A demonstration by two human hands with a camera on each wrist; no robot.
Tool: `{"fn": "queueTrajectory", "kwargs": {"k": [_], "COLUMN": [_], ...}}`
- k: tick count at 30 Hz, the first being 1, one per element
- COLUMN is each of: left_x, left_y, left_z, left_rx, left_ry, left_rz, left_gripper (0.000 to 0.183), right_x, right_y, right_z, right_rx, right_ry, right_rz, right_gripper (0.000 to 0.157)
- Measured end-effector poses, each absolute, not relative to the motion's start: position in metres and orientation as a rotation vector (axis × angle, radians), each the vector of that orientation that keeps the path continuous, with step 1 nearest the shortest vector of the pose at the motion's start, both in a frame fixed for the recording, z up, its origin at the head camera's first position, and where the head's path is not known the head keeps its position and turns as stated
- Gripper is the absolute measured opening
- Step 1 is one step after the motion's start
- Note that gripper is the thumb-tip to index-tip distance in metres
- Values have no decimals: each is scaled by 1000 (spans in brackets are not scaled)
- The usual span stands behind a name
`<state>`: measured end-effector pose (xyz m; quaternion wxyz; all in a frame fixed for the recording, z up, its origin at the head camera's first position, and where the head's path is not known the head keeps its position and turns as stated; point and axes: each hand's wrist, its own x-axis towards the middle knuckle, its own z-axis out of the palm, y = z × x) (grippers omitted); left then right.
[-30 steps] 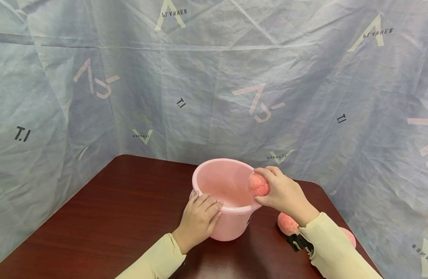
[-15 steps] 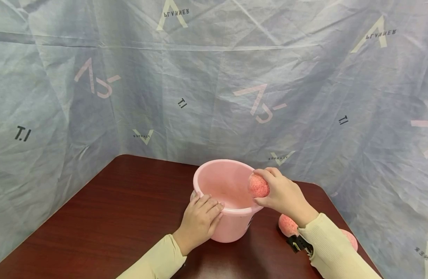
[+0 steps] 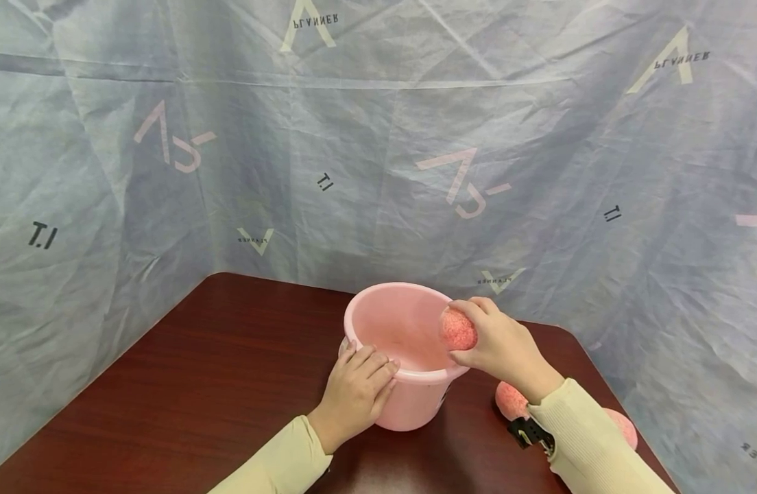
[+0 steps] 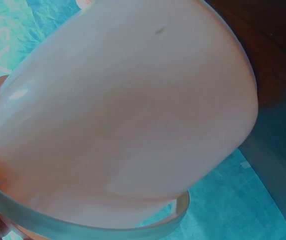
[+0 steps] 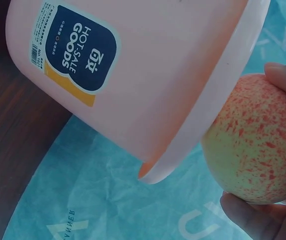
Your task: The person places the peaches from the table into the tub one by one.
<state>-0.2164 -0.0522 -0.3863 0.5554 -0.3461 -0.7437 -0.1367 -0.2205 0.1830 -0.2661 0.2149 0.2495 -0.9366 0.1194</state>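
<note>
A pink plastic bucket [image 3: 409,405] stands upright on the table, and no object shows in the visible part of its inside. My left hand [image 3: 354,391] grips the near-left part of its rim, fingers bent over the edge. Above the right part of the rim, my right hand [image 3: 502,343] holds a round red-speckled fruit [image 3: 457,329], like an apple or peach, between thumb and fingers. The right wrist view shows the yellowish side of this fruit [image 5: 255,140] beside the rim. The bucket's wall [image 4: 133,100] fills most of the left wrist view.
Two more pinkish-red fruits, one left [image 3: 511,401] and one right [image 3: 622,429] of my right forearm, lie partly hidden on the dark red-brown table [image 3: 230,363]. A grey printed cloth [image 3: 366,137] hangs behind the table. The bucket bears a dark label [image 5: 80,50].
Both hands keep their holds and the fruit stays over the rim. The head view has shifted slightly, so the bucket and the backdrop appear a little further right.
</note>
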Motion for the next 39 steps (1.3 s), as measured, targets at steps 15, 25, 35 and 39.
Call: {"fn": "queueTrajectory", "kwargs": {"k": [15, 25, 35, 39], "left_x": [-216, -214, -213, -215], "left_y": [-55, -52, -52, -52], "left_z": [-387, -388, -390, -389], "left_rx": [-823, -817, -805, -807], "left_ry": [-1762, -1778, -1766, -1764], "left_rz": [-312, -320, -314, -325], "left_gripper": [36, 38, 37, 36], "right_x": [-222, -220, -221, -223], "right_y": [178, 175, 176, 176], "right_z": [-266, -266, -269, -268], "right_rx": [698, 707, 714, 711], "right_ry": [-2613, -2631, -2621, -2610], "right_rz": [327, 345, 351, 335], "right_gripper": [69, 70, 68, 69]}}
